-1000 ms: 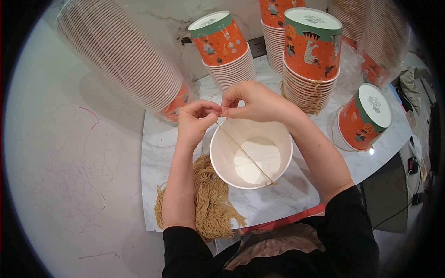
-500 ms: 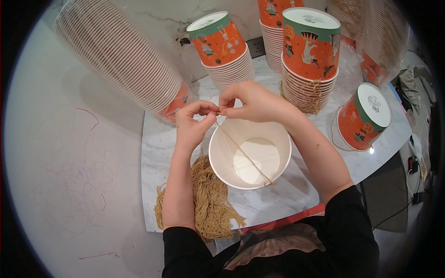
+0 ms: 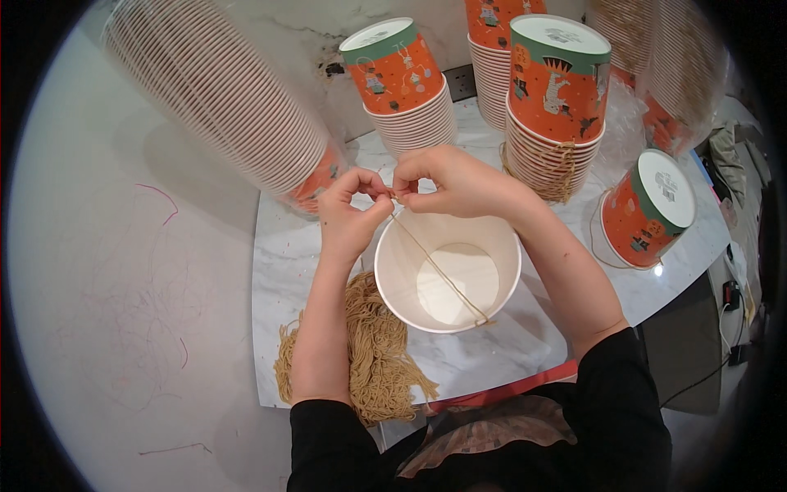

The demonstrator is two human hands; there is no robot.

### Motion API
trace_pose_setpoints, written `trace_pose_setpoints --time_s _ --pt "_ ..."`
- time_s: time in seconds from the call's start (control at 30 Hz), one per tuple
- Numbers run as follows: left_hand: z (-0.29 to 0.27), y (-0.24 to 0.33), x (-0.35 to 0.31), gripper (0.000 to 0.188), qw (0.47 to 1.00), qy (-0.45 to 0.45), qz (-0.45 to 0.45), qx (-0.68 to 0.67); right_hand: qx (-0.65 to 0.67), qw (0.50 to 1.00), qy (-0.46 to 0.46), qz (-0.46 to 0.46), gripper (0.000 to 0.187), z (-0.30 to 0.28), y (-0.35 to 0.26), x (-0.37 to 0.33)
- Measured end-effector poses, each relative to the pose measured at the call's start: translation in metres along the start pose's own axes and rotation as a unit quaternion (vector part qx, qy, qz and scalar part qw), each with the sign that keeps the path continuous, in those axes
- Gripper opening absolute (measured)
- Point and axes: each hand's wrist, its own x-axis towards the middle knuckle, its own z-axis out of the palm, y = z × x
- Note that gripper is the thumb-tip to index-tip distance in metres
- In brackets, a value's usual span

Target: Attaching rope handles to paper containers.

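Note:
A white paper bucket (image 3: 448, 246) stands mouth up on the table in front of me. A thin tan cord (image 3: 434, 264) runs across its mouth, from the near right rim to the far left rim. Over that far rim my left hand (image 3: 352, 209) pinches the cord between thumb and index finger. My right hand (image 3: 438, 182) is pinched close beside it, fingertips nearly touching the left ones, at the same end of the cord. By my left forearm lies a thick bundle of tan cords (image 3: 381, 353), partly covered by that arm.
A tall wrapped stack of buckets (image 3: 221, 90) leans at the left. Upturned orange-and-green bucket stacks (image 3: 402, 74) stand along the back, one with cords (image 3: 561, 168) hanging on it. At the right sits a single upturned bucket (image 3: 648, 209). A marbled tabletop (image 3: 525, 348) curves round the front.
Both hands stay pinched together over the far rim, with the left wrist turned slightly. The whole view has shifted a little, and the cord still spans the bucket's mouth.

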Motion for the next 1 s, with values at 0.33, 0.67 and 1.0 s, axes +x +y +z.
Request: trace_pose_setpoints --time_s 0.33,0.67,1.0 --pt "-0.035 -0.016 0.006 0.011 1.000 0.022 -0.005 0.019 0.085 0.995 -0.021 -0.049 0.014 -0.002 -0.028 -0.004" --pt "-0.043 0.046 0.005 0.016 0.937 -0.151 -0.278 -0.149 0.003 0.999 -0.001 0.041 0.015 -0.012 -0.025 -0.005" --pt "-0.027 0.059 -0.006 0.019 0.960 -0.181 -0.194 -0.088 -0.020 0.995 0.009 0.098 0.012 -0.009 -0.029 -0.003"
